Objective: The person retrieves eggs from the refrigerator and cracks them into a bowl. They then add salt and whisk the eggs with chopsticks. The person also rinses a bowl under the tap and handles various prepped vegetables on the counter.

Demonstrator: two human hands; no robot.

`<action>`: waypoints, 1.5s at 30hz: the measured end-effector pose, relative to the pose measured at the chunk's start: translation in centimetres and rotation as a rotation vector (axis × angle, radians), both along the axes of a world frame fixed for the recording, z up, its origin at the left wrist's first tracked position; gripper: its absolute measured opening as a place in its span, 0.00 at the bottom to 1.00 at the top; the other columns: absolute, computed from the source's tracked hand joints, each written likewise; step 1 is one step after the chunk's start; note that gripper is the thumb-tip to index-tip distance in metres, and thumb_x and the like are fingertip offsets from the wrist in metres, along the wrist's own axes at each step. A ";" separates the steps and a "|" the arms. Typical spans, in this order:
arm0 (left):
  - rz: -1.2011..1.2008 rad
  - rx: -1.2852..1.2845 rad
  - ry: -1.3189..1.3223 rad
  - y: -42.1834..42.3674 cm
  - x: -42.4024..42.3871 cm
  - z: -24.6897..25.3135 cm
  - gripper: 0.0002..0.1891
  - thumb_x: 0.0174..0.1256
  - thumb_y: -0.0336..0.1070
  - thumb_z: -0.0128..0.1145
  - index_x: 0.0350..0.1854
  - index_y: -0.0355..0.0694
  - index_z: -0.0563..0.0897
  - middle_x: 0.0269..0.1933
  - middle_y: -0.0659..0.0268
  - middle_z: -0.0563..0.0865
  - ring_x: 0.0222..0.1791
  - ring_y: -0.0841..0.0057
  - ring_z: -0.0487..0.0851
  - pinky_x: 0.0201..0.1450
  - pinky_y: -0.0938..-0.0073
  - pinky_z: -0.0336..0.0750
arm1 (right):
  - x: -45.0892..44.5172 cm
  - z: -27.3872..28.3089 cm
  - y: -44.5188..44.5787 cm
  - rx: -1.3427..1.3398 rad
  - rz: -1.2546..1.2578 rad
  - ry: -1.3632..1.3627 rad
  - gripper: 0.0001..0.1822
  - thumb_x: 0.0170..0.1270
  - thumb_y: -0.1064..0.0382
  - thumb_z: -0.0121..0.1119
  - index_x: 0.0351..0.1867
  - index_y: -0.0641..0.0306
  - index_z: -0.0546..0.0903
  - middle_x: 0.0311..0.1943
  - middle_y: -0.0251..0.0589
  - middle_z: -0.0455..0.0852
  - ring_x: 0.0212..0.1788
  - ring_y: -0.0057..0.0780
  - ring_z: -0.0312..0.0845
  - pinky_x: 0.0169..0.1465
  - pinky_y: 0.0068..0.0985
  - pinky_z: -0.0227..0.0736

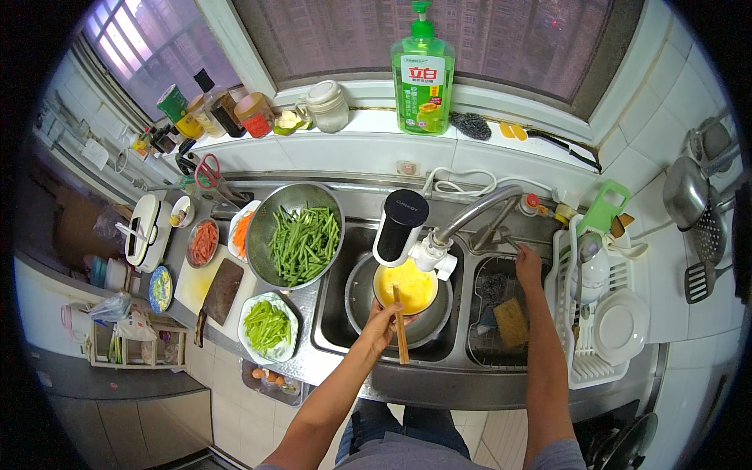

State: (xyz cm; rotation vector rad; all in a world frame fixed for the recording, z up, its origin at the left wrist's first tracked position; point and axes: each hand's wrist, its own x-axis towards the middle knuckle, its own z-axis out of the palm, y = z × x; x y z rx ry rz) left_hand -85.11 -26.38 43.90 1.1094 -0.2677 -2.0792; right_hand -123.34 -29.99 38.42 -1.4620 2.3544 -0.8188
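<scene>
My left hand (pixel 380 324) holds a bowl (pixel 376 292) of yellow beaten egg (pixel 408 283) over the left sink basin. A pair of wooden chopsticks (pixel 401 338) leans in the bowl, pinned under my thumb. Directly above the bowl is a white-and-black water filter (pixel 401 226) fitted on the tap spout (pixel 482 205). Below it, a metal basin (pixel 358 288) sits in the sink. At the right, my right hand (pixel 529 267) grips the end of the tap lever (pixel 510 239); its fingertips are small in view. Whether water runs is hidden by the filter.
Left of the sink are a colander (pixel 258 258) of cut green beans, a plate of sliced green vegetable (pixel 267 326), and a cleaver (pixel 220 294) on a cutting board (pixel 191 276). The right basin holds a sponge (pixel 511 322). A dish rack (pixel 564 329) stands farther right. Dish soap (pixel 423 76) tops the sill.
</scene>
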 end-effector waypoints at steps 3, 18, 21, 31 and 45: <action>0.017 -0.015 -0.002 0.1 0.4 0.0 0.31 0.57 0.22 0.51 0.62 0.47 0.55 0.59 0.54 0.67 0.55 0.55 0.74 0.51 0.48 0.77 | 1.1 2.1 -0.4 0.110 -0.005 -0.080 0.14 0.66 0.65 0.47 0.50 0.68 0.77 0.43 0.52 0.82 0.40 0.45 0.79 0.43 0.37 0.75; 0.039 -0.024 0.003 -0.1 -0.1 0.1 0.31 0.57 0.21 0.51 0.61 0.47 0.55 0.58 0.54 0.68 0.54 0.56 0.75 0.50 0.50 0.78 | 0.5 1.6 -0.2 0.067 -0.035 -0.097 0.15 0.66 0.65 0.46 0.49 0.70 0.77 0.38 0.56 0.82 0.37 0.46 0.79 0.42 0.38 0.74; 0.005 -0.010 -0.008 -0.2 0.2 0.0 0.31 0.57 0.21 0.51 0.61 0.47 0.55 0.59 0.54 0.68 0.54 0.56 0.75 0.50 0.50 0.78 | 1.1 2.6 -0.1 0.088 -0.027 -0.123 0.15 0.66 0.65 0.45 0.49 0.70 0.78 0.37 0.55 0.82 0.37 0.46 0.79 0.42 0.38 0.73; 0.051 -0.023 0.006 0.0 -0.2 0.1 0.31 0.57 0.21 0.51 0.61 0.49 0.55 0.59 0.54 0.68 0.55 0.55 0.74 0.51 0.47 0.76 | 0.9 2.1 -0.3 0.077 -0.019 -0.056 0.14 0.65 0.66 0.48 0.47 0.68 0.78 0.37 0.53 0.82 0.38 0.45 0.78 0.43 0.36 0.73; 0.057 -0.048 0.024 0.3 -0.4 0.6 0.26 0.55 0.23 0.55 0.53 0.45 0.58 0.54 0.53 0.70 0.50 0.59 0.77 0.44 0.57 0.82 | 0.1 0.7 -0.6 0.053 -0.011 -0.023 0.14 0.63 0.67 0.49 0.47 0.70 0.78 0.39 0.53 0.82 0.39 0.46 0.79 0.43 0.38 0.74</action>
